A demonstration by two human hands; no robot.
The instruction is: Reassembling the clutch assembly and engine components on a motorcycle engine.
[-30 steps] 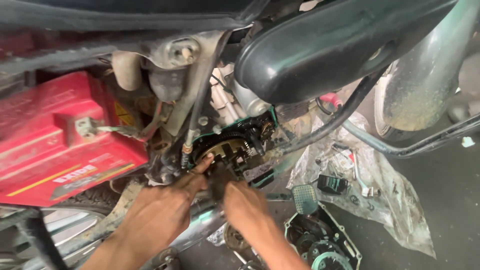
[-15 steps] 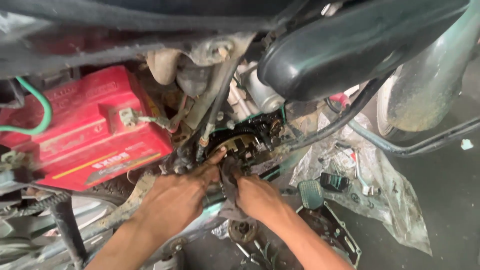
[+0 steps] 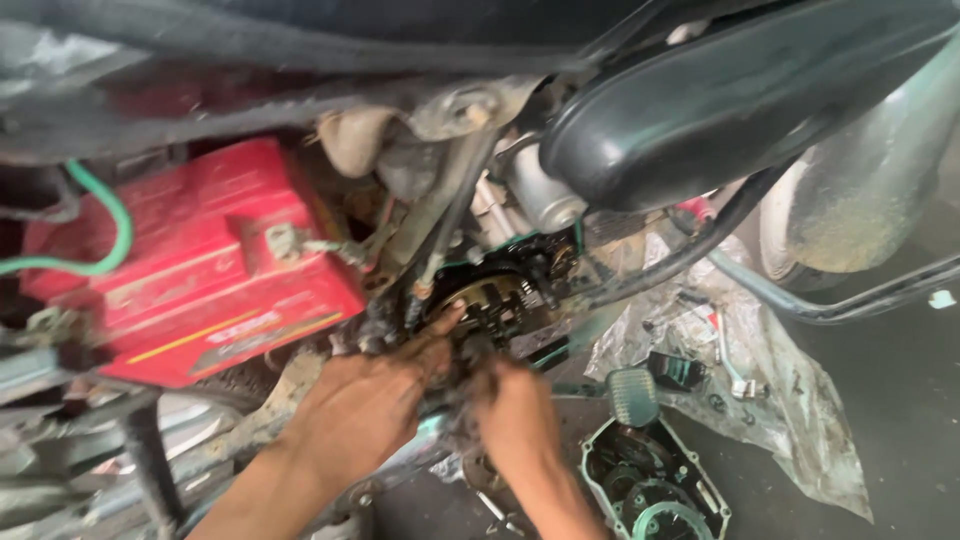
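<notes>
While hands (image 3: 430,400) touch gears (image 3: 495,300) (red battery (image 3: 200,260) beside).

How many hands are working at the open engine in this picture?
2. The left hand rests below the red battery, its fingers on the exposed gear assembly. The right hand is beside it, just under the same gears. None other shows.
</notes>
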